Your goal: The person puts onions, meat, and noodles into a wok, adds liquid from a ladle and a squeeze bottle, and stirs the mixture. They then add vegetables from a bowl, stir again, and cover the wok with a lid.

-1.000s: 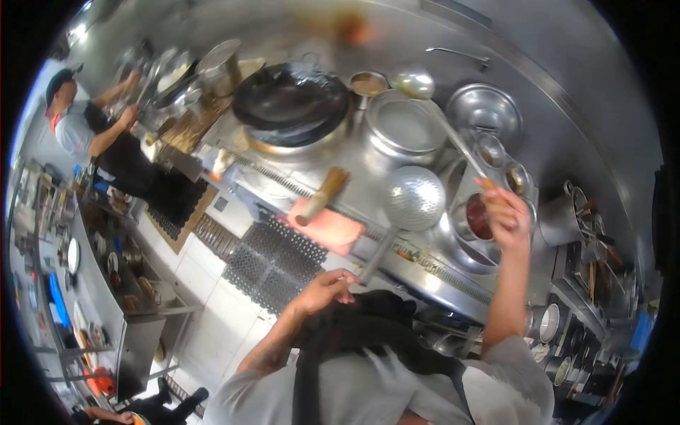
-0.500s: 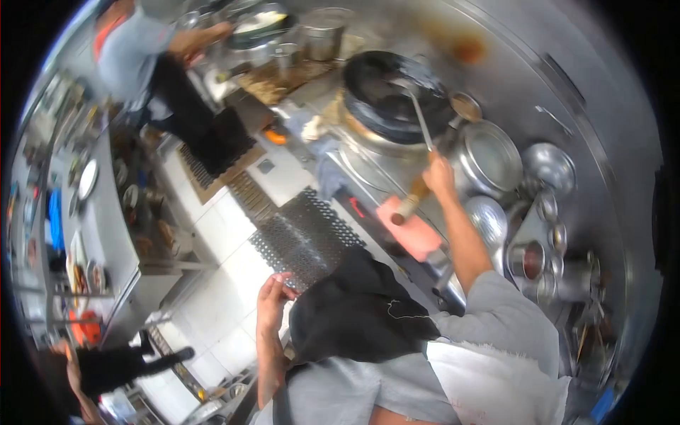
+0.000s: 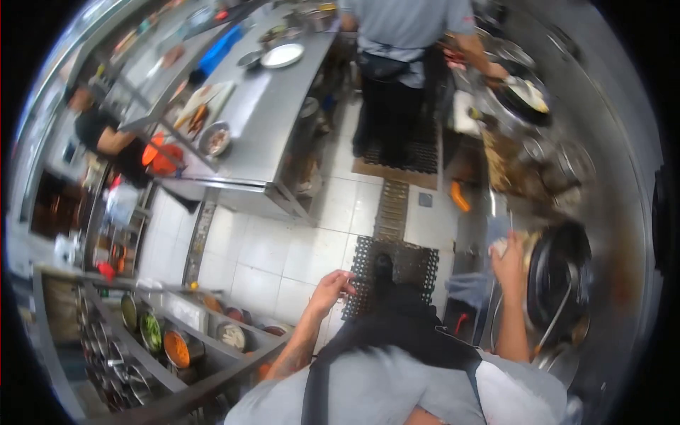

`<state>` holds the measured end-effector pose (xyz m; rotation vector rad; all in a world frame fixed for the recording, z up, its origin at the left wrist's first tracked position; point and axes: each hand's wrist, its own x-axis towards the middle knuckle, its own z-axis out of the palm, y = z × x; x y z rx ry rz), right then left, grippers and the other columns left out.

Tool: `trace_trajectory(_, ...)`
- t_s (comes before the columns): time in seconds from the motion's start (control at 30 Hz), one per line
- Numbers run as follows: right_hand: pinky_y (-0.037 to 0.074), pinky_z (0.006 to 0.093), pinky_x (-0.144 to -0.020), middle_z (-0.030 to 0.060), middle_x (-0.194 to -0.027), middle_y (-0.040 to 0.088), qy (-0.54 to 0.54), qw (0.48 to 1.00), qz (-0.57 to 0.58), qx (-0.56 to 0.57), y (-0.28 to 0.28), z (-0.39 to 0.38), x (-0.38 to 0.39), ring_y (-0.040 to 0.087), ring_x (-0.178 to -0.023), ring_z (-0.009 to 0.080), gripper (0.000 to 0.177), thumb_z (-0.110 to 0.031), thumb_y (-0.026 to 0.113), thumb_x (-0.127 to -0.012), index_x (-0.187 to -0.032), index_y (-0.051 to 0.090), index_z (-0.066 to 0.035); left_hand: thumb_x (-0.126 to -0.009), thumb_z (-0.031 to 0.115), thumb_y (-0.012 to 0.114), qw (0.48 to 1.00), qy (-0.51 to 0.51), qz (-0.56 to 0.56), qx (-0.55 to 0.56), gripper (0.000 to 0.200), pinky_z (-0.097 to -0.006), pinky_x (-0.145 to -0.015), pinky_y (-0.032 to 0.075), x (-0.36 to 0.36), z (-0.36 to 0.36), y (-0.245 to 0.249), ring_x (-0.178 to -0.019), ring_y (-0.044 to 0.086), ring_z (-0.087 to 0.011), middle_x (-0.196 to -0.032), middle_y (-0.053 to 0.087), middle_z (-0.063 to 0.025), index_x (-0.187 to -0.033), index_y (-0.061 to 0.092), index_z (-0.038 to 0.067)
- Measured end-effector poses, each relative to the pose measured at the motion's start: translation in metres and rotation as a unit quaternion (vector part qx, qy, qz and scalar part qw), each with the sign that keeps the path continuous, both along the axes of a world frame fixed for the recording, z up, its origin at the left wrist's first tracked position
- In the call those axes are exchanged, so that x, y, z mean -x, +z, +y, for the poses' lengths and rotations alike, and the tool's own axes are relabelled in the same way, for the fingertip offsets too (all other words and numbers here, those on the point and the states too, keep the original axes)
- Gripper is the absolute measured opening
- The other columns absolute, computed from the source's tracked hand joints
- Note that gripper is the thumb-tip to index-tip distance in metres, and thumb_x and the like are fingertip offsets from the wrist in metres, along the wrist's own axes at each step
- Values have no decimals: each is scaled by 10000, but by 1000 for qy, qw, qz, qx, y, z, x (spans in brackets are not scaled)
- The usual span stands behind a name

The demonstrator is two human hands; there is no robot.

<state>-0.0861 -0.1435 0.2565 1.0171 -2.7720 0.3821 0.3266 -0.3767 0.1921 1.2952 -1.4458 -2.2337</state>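
Observation:
My right hand (image 3: pixel 508 263) is beside the left rim of a black wok (image 3: pixel 545 283), fingers closed around a small pale cloth (image 3: pixel 499 246). Most of this cloth is hidden by the hand. A long-handled ladle (image 3: pixel 557 312) rests in the wok, its handle slanting down toward me, with no hand on it. Over the floor, my left hand (image 3: pixel 333 289) hangs in the air, fingers loosely bent and apart, holding nothing. A bluish-grey cloth (image 3: pixel 467 287) hangs at the stove's front edge near my right hand.
A co-worker (image 3: pixel 411 42) stands ahead, one arm over another wok (image 3: pixel 528 99). Another person (image 3: pixel 106 131) is at far left. A steel worktable (image 3: pixel 262 127) holds plates and bowls. Food containers (image 3: pixel 180 347) line a rack at lower left. A perforated black mat (image 3: pixel 418 273) covers floor tiles.
My view has swung left, toward the worktable and rack. My right hand has let go of the ladle, left it in the wok, and closed on the pale cloth. My left hand remains free.

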Motion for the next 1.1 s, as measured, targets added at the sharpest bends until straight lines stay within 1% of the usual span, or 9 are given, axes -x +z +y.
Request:
trace_trajectory(0.2,412,412,-1029,220,-1262,555,153,974,-165,7,-22,-189,22,518,-1200,386,577,-217,723,-817,-1304,524,21,-1003,311,514,996,77,28,35,289,-268,-698,476,46,-93,22,-799,629,-123,-848,675,-51,-1124,630,76)
trace_trajectory(0.37,457,408,-981,162,-1042,680,322,904,-280,7,34,-378,-1,604,-1090,339,528,-247,700,-828,-1292,575,-29,-1023,296,476,973,232,4,1,308,-276,-684,489,21,-149,9,-780,649,-162,-844,675,-76,-1156,616,55)
trace_trajectory(0.53,471,401,-953,168,-1071,683,422,877,-228,14,40,-513,-31,616,-1069,337,498,-234,683,-842,-1283,580,-25,-993,324,543,939,326,-33,104,287,-274,-660,488,-22,-251,-19,-796,660,-143,-854,687,-62,-1085,631,67)
trace_trajectory(0.73,484,407,-927,181,-1056,683,453,865,-199,-85,41,-619,-69,621,-1045,353,464,-215,669,-837,-1247,601,-8,-948,235,640,681,570,-132,440,352,-332,-879,483,-127,-462,28,-1031,607,-201,-1069,635,-94,-1200,585,-6)
trace_trajectory(0.87,500,404,-897,175,-1028,701,424,869,-236,-101,61,-683,-74,652,-974,352,423,-252,660,-855,-1199,638,-7,-884,144,714,570,578,-98,576,539,-374,-1016,414,-111,-568,118,-1185,524,-245,-1289,540,-159,-1328,458,-24)
trace_trajectory(0.93,506,400,-892,164,-1019,706,398,886,-204,-123,72,-711,-74,662,-962,344,415,-247,656,-857,-1200,638,-12,-857,64,720,596,590,-54,541,540,-383,-1011,448,-112,-623,100,-1157,549,-248,-1292,538,-190,-1314,454,-44)
trace_trajectory(1.0,508,405,-884,171,-1014,703,382,892,-216,-107,75,-729,-76,664,-957,342,408,-240,654,-857,-1194,638,-11,-806,-31,732,445,710,48,543,514,-366,-983,496,-105,-658,93,-1093,581,-244,-1250,547,-205,-1248,473,-71)
trace_trajectory(1.07,509,407,-879,176,-1009,702,391,889,-210,-114,61,-755,-66,666,-951,341,407,-238,656,-855,-1191,638,-10,-822,-97,676,396,649,84,645,397,-330,-896,541,-100,-662,103,-1001,608,-222,-1150,589,-203,-1176,498,-89)
trace_trajectory(1.1,510,408,-875,181,-1004,701,408,880,-206,-129,54,-763,-62,669,-944,340,405,-236,658,-853,-1189,639,-9,-847,-105,640,366,660,-129,643,331,-323,-831,538,-97,-657,109,-953,620,-206,-1106,620,-187,-1160,532,-91)
